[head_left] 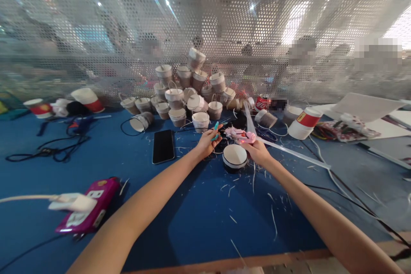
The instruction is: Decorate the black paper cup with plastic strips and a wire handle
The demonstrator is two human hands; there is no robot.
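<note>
My left hand (pixel 208 142) is closed around teal-handled scissors (pixel 215 126), whose thin blades point away to the right. In my right hand (pixel 258 152) is a pink hot glue gun (pixel 246 136) with a small red light, its nose toward the left hand. Just below and between the hands stands a small round pot (pixel 235 155), white inside with a dark band at the rim. A clear glue stick (pixel 295 152) lies to the right of the glue gun. Dark cords and scraps behind the hands are too tangled to make out.
Small handled buckets (pixel 177 115) are piled at the back against a perforated metal screen (pixel 205 21). A black phone (pixel 163 147) lies left of my hand, a purple power strip (pixel 93 205) at front left. Red-and-white paper cups (pixel 305 123) and cables sit right; cut threads litter the blue tabletop.
</note>
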